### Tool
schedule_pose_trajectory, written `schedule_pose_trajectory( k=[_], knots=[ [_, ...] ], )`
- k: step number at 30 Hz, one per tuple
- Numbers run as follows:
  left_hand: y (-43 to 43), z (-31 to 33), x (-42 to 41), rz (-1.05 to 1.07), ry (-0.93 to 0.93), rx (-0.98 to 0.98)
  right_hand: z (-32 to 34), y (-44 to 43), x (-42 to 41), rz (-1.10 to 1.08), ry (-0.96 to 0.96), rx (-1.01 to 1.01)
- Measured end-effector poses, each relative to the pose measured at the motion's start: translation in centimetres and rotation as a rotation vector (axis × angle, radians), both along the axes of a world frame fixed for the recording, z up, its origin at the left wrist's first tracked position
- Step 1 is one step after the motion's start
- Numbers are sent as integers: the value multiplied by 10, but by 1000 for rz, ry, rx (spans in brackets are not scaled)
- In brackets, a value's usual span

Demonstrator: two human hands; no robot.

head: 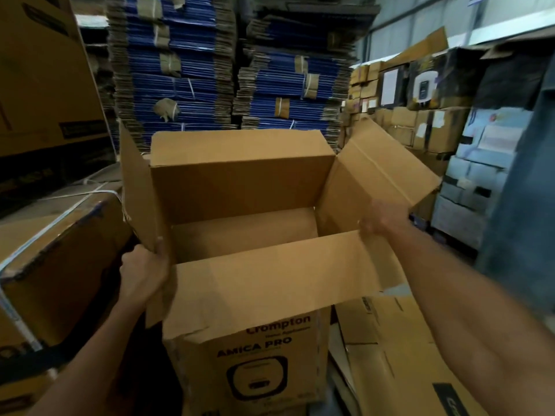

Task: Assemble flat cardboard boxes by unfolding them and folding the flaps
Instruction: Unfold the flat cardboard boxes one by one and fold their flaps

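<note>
An opened cardboard box (255, 355) stands upright in front of the person, its top open and its printed front face turned towards the camera. The left hand (144, 271) grips the left flap (135, 190) near its lower front corner, fingers curled round the edge with the thumb on the inner side; that flap stands nearly upright. The far flap (240, 148) also stands up, the right flap (381, 169) splays outward, and the near flap (270, 280) leans out towards the person over the front face. The right hand (381, 220) is at the corner where the near flap meets the right flap, touching the cardboard, but it is blurred and I cannot tell whether its fingers grip or lie flat. Behind the box rise tall stacks of flattened blue cartons (180, 70). A strapped carton (60, 250) sits just left of the box, flat brown cartons (390, 340) lie at the lower right, and stacked boxes (420, 124) fill the right background.
</note>
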State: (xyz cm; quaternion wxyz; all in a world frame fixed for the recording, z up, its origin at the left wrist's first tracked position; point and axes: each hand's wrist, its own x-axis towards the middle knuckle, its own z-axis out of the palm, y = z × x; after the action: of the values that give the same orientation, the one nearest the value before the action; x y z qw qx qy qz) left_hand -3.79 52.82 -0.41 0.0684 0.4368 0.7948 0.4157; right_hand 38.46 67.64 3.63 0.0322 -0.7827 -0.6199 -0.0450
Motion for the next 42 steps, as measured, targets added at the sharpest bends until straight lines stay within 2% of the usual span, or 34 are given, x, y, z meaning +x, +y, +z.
schedule_pose_trajectory(
  k=[1,3,7,10,13,15,18,20,22,24,25,28,30,31,34,37,39,40,42],
  knots=[
    [0,1,4,-5,-8,2,-10,1,5,4,114,-28],
    [0,2,8,-16,-1,0,-21,-2,9,4,223,-2],
    [-1,5,11,-45,-19,-16,-21,-18,-7,38,188,136],
    [-3,15,27,-104,-36,4,-15,-41,-36,194,240,245],
    [0,23,49,-127,9,36,-12,-87,-78,335,430,416],
    [6,29,59,-125,-9,34,-15,-125,-105,405,585,377],
    [19,41,70,-127,-33,19,-24,-173,-136,539,816,192],
    [23,47,79,-177,78,-15,-31,-197,-150,624,1034,113],
    [23,48,93,-203,160,-71,-43,-210,-162,661,1102,43],
    [21,43,102,-200,214,-101,-55,-211,-169,620,1050,-64],
    [20,39,104,-214,219,-117,-60,-206,-172,559,1087,-111],
    [17,31,105,-195,70,-88,-61,-185,-181,393,1429,-45],
    [17,28,107,-162,55,-75,-61,-170,-193,274,1611,46],
    [17,25,109,-150,36,-55,-62,-164,-200,237,1632,48],
    [11,27,110,-175,-1,-60,-65,-149,-222,317,1553,-90],
    [6,26,108,-208,-41,-24,-53,-143,-226,334,1640,-154],
    [2,24,107,-213,-106,21,-50,-139,-225,415,1597,-207],
    [2,22,106,-211,-116,38,-49,-138,-224,415,1558,-201],
    [2,18,107,-246,-103,63,-47,-135,-227,279,1511,-96]
  ],
)
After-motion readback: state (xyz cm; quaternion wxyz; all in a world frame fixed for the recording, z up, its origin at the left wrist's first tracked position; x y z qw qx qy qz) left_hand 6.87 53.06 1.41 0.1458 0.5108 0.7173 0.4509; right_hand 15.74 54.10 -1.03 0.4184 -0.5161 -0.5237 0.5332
